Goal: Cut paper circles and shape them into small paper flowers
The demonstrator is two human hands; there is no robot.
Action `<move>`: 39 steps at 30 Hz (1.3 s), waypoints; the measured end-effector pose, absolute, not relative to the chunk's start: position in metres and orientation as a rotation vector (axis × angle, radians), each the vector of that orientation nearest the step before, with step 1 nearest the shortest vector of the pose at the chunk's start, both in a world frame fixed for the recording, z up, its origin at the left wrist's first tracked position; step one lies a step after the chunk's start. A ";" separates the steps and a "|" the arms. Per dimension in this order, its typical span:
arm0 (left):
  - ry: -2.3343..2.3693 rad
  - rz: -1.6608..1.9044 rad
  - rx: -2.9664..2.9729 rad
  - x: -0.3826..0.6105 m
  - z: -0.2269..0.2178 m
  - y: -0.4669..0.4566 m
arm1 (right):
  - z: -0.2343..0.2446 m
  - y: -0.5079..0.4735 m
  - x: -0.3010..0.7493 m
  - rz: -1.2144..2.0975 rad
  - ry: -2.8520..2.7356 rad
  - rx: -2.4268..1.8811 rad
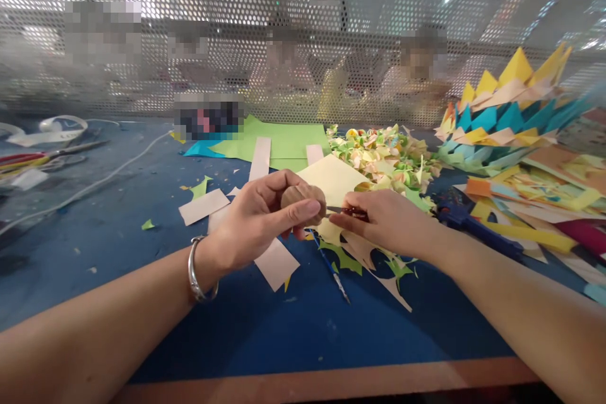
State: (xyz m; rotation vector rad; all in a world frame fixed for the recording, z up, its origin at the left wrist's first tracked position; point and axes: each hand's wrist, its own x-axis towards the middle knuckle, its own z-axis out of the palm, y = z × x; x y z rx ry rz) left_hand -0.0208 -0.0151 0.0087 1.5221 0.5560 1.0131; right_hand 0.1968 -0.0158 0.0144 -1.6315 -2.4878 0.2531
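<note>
My left hand (265, 218), with a silver bangle (199, 271) on the wrist, is closed round a small tan roll of paper (303, 197) held just above the blue table (265, 328). My right hand (383, 221) is closed on a thin red-handled tool (353, 211) whose tip points at the roll. A pale yellow sheet (331, 178) lies just behind both hands. Cut paper scraps in cream and green (369, 259) lie under the right hand. A thin blue pen or brush (334, 271) rests on the table below them.
Pale paper strips (203, 205) lie left of the hands, a green sheet (279, 142) behind. A heap of small folded paper pieces (383, 154) and a stack of coloured spiky paper shapes (506, 113) stand right. A blue glue gun (464, 221), scissors (38, 161), perforated screen (303, 44) behind.
</note>
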 end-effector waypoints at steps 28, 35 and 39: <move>0.816 0.715 1.425 -0.010 -0.001 -0.019 | 0.006 -0.038 0.182 -0.270 -2.419 -1.043; 0.819 0.805 1.187 -0.009 0.000 -0.015 | 0.008 -0.031 0.189 -0.244 -2.271 -1.091; 0.925 0.914 1.129 -0.010 0.002 -0.012 | 0.006 -0.018 0.199 -0.195 -2.223 -1.249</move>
